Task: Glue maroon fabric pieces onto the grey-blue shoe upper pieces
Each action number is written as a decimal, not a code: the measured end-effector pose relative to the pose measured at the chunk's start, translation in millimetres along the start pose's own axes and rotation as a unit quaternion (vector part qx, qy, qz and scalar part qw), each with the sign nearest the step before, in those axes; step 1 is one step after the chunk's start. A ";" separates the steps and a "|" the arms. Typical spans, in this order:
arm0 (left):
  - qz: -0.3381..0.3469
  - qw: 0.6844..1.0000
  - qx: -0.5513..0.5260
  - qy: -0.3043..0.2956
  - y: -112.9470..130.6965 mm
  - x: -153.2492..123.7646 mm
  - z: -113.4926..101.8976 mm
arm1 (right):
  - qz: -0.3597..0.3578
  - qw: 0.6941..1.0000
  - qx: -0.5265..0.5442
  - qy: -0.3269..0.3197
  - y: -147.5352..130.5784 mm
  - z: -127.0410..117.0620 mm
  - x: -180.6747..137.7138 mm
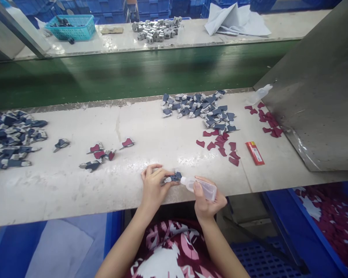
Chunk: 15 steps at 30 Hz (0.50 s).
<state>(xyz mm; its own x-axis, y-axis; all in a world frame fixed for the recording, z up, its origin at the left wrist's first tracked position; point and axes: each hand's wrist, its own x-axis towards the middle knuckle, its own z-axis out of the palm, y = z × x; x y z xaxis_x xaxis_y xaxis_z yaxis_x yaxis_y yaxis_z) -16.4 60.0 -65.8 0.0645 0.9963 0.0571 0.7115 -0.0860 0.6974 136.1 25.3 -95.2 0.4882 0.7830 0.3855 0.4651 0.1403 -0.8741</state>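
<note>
Steady the part, ease the bottle

The left hand (155, 183) pinches a small blue-and-grey part (177, 177) between thumb and fingers, just above the near edge of the table (150, 127). The right hand (208, 199) is wrapped round a clear squeeze bottle (203, 189), its white nozzle (184, 180) aimed left at the part. Whether the tip touches it, or any liquid is out, is too small to tell.

To do this well, I would grip the part by its edges, so the fingers stay off the face being wetted, and rest the left hand on the table for steadiness. A light squeeze should do; too much would likely run over the sides and onto the fingertips.

To the right and farther off, loose maroon pieces (232, 146) lie within easy reach, with a red packet (255, 153) beside them; beyond the pieces is a pile of blue-and-grey parts (195, 103). On the left, a few parts with maroon faces (99, 154) lie apart from the big heap (11, 141) at the left edge. Finished work is best set down there with space around it, wet face up
</note>
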 end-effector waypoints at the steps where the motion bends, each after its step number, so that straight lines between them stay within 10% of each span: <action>1: -0.002 1.000 0.000 -0.001 0.4 0.2 -0.3 | -0.002 1.000 0.001 -0.002 -0.6 0.0 0.4; 15: -0.007 1.000 0.001 -0.006 0.6 0.1 -0.4 | 0.046 0.996 0.075 -0.001 -1.8 -5.4 4.7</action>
<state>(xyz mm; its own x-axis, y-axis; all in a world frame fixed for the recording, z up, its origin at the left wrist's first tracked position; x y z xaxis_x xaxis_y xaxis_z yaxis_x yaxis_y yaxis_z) -16.2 60.1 -65.1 0.0627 0.9973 0.0389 0.7135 -0.0720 0.6970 141.5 25.4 -90.2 0.5222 0.7978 0.3013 0.3024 0.1571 -0.9401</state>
